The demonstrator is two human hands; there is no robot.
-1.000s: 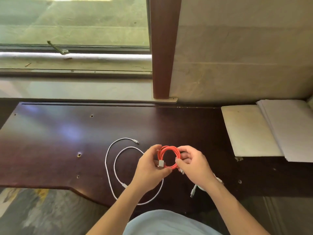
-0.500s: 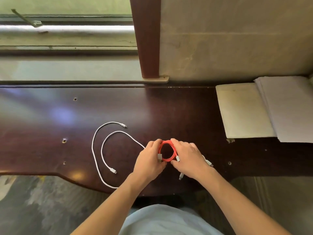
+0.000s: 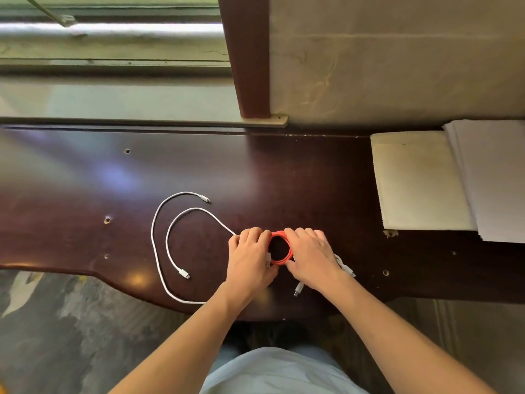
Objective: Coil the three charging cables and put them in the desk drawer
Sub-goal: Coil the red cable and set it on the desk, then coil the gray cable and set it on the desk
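Observation:
A small orange-red cable coil point(image 3: 287, 258) rests low over the dark wooden desk point(image 3: 284, 180), near its front edge. My left hand point(image 3: 250, 258) grips the coil's left side, by a white plug. My right hand point(image 3: 311, 258) holds the coil's right side. A long white cable point(image 3: 167, 243) lies uncoiled on the desk to the left in loose loops, one end running under my left hand. Another white cable point(image 3: 345, 268) is mostly hidden under my right hand; only its plugs stick out. No drawer is in view.
A cream cloth pad point(image 3: 417, 180) and a stack of white paper point(image 3: 494, 177) lie at the desk's right end. A dark wooden post point(image 3: 247, 58) and a wall stand behind the desk, with a window sill at the back left.
Both hands have lowered the orange coil toward the desk surface. The view has tilted down, so the desk sits higher in the picture.

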